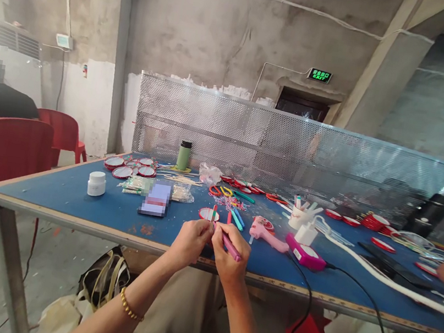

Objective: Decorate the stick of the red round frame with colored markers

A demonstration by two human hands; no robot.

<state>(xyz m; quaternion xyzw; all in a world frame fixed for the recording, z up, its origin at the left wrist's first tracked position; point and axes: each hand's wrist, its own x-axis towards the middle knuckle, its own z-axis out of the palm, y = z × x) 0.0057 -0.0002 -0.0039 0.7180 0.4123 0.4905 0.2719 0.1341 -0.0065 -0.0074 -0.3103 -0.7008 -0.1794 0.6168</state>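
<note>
Blue table (75, 197), pink glue gun (266, 234), green bottle (184, 156), red chair (3, 148).

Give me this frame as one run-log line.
left hand: pinching thin green-and-red stick | right hand: gripping pink pen-shaped tool | place: near edge of blue tabletop | nearby: pink glue gun

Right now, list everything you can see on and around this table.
table: one, blue top, centre
flask: one, green, far edge of table
jar: one, white, left on table
discs: several, red-rimmed, far left of table
glue gun: one, pink, right of the hands
cup: one, white, holds sticks, behind glue gun
chairs: two, red, left of table
mesh panel: one, silver, behind table
left hand: pinches green-and-red stick
right hand: grips pink stick
</note>
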